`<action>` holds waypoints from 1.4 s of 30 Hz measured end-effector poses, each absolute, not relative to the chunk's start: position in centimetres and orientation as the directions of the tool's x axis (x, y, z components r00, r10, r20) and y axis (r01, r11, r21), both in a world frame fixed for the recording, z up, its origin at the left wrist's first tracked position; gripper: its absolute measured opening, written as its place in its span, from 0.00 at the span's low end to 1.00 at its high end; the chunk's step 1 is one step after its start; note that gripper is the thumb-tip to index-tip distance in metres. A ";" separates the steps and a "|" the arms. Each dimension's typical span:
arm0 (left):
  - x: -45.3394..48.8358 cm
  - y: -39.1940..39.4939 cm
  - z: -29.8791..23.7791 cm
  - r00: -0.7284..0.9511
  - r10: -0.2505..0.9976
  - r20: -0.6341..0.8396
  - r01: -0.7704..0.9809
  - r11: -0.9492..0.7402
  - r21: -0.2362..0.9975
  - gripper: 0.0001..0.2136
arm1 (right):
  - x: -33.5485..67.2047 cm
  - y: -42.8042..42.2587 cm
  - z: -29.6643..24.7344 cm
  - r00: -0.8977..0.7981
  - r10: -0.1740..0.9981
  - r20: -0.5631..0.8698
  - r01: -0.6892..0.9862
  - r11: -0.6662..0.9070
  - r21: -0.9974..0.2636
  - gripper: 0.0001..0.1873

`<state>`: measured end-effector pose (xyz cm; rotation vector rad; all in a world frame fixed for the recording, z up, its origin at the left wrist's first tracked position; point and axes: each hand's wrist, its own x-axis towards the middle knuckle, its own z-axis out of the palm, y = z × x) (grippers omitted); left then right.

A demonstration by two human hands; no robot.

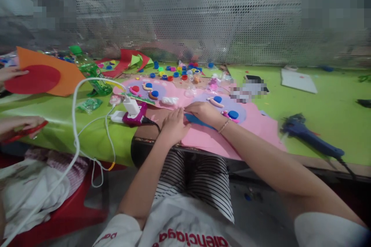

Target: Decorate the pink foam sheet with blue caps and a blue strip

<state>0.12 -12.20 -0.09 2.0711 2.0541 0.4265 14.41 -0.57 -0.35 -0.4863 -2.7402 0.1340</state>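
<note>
My left hand [173, 125] lies with fingers pressed down on a pink foam sheet [255, 127] at the table's near edge. My right hand [203, 111], a bracelet at its wrist, rests beside it with fingers curled over a blue strip [194, 119] on the pink sheet; both hands meet near the strip's left end. On the sheet are lilac circles [242, 112] bearing blue bottle caps [233, 114] and orange and pink clay pieces [216, 102].
A blue glue gun [307, 136] lies on the green table [319, 115] to the right. A power strip [135, 115] with white cable and a green bottle [94, 75] sit left. Several coloured caps [174, 71] lie behind. Another person's hands [17, 125] hold red scissors and orange paper [58, 75].
</note>
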 end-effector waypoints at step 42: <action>-0.1 -11.8 -0.8 0.080 0.994 0.069 0.973 -0.093 0.211 0.26 | 16.4 -2.2 0.5 -0.925 0.296 0.238 0.310 0.950 0.022 0.18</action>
